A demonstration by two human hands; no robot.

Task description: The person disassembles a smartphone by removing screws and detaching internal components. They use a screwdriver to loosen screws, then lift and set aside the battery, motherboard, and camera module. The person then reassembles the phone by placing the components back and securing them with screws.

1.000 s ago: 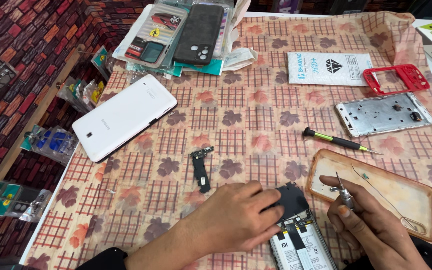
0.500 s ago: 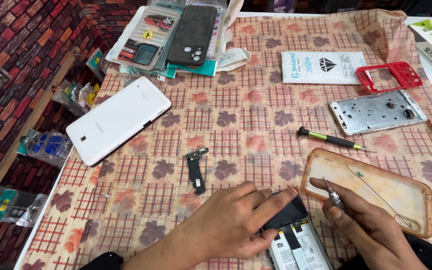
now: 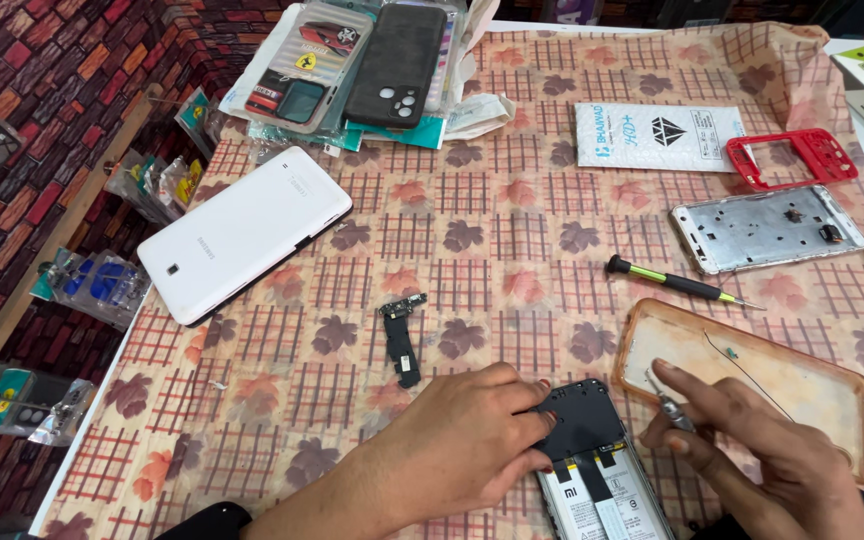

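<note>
An opened phone (image 3: 592,460) with its back off lies at the near edge of the table, a black cover plate over its upper part and a white battery below. My left hand (image 3: 467,445) presses down on the phone's left side, fingertips on the black plate. My right hand (image 3: 762,455) pinches a pair of thin metal tweezers (image 3: 670,408) just right of the phone, over the edge of a clear orange-rimmed phone case (image 3: 752,375). A small black circuit part (image 3: 402,338) lies loose to the upper left of my left hand.
A white tablet (image 3: 242,232) lies face down at the left. A green-handled screwdriver (image 3: 677,283), a silver phone frame (image 3: 767,228), a red frame (image 3: 792,157) and a white packet (image 3: 657,135) sit at the right. Packaged phone cases (image 3: 367,65) are stacked at the back.
The view has shifted so that everything sits higher in frame. My left hand's fingers have slid further onto the phone's black plate. My right hand with the tweezers stays beside the phone.
</note>
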